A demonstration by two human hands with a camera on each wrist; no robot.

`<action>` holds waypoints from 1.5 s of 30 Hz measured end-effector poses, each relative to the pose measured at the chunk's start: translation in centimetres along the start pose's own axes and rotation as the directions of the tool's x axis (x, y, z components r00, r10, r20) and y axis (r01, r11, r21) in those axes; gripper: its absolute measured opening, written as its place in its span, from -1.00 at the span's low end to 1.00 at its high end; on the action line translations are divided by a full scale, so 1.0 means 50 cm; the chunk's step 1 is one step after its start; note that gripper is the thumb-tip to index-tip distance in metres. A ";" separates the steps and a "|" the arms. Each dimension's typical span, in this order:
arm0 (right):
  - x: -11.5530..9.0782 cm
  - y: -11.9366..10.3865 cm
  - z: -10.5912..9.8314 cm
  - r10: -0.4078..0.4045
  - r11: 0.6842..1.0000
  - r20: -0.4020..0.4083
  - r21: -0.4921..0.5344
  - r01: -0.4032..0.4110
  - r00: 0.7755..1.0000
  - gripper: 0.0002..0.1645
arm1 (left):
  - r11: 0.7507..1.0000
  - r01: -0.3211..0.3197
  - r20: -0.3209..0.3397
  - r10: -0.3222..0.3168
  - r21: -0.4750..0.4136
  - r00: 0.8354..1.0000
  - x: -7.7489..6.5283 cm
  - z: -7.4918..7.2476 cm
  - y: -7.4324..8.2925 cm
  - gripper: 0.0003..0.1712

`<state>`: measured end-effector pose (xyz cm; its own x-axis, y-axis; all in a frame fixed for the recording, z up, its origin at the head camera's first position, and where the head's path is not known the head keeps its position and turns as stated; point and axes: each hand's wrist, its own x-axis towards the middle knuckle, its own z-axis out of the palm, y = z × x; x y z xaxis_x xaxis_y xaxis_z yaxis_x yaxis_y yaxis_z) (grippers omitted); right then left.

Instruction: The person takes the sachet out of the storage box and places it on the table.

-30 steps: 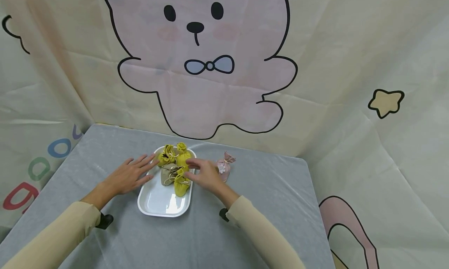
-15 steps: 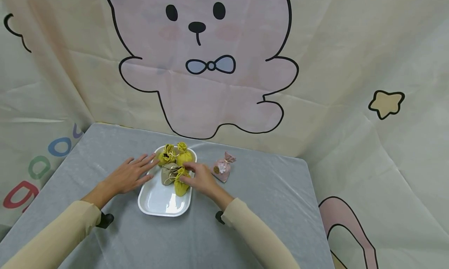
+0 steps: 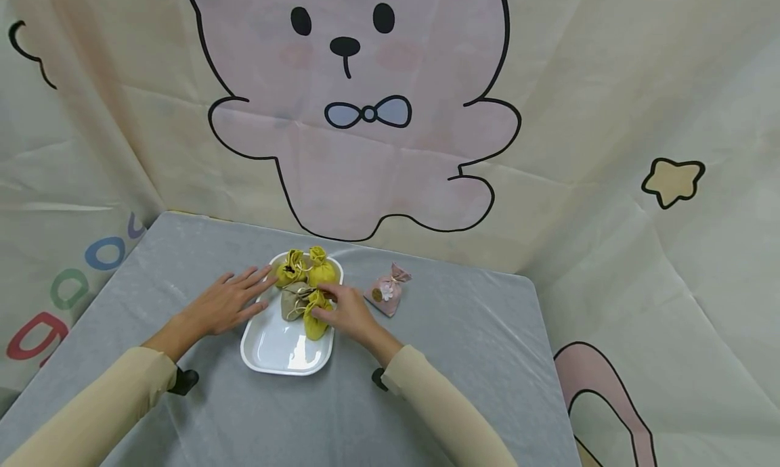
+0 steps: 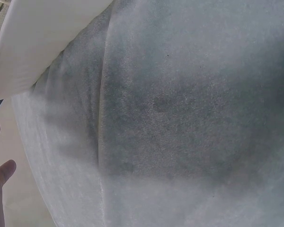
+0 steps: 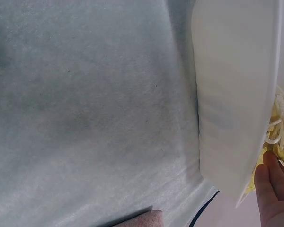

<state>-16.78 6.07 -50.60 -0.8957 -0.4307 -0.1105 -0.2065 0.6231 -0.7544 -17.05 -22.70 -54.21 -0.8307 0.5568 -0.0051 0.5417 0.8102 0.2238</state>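
Note:
A white tray (image 3: 286, 353) holds several small drawstring pouches in its far half. My right hand (image 3: 355, 314) reaches over the tray's right rim and pinches the front yellow pouch (image 3: 315, 327) near its tied neck. In the right wrist view, fingers (image 5: 274, 182) of that hand lie against yellow cloth beside a pale cord (image 5: 274, 127). A beige pouch (image 3: 292, 306) lies just left of it, with two more yellow pouches (image 3: 323, 273) behind. My left hand (image 3: 221, 306) has its fingers spread, with fingertips at the tray's left rim.
On the grey cloth-covered table (image 3: 451, 359), a pink pouch (image 3: 385, 294) with a white flower lies right of the tray. Behind the table hangs a cream backdrop (image 3: 567, 101) printed with a bear.
My right hand has moved a little left onto the front yellow pouch, its fingers closing in at the neck. More of the pink pouch shows now. The left hand stays at the tray.

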 end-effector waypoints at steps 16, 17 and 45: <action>0.006 0.000 0.008 -0.019 1.000 -0.034 0.005 0.019 0.999 -0.50 | 1.000 0.010 0.013 -0.010 -0.010 1.000 0.002 0.000 0.000 -0.29; 0.006 0.000 0.008 -0.019 1.000 -0.034 0.003 0.019 0.999 -0.50 | 1.000 0.011 0.013 -0.011 -0.009 1.000 0.001 0.000 0.000 -0.29; -0.006 -0.002 0.011 -0.081 0.995 -0.087 0.048 0.085 0.993 -0.73 | 1.000 0.027 0.029 -0.027 0.000 0.999 0.003 -0.003 0.004 -0.28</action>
<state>-16.26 5.76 -50.84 -0.9069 -0.4213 0.0075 -0.2629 0.5517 -0.7915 -17.07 -22.51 -54.03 -0.8410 0.5397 -0.0396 0.5190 0.8251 0.2234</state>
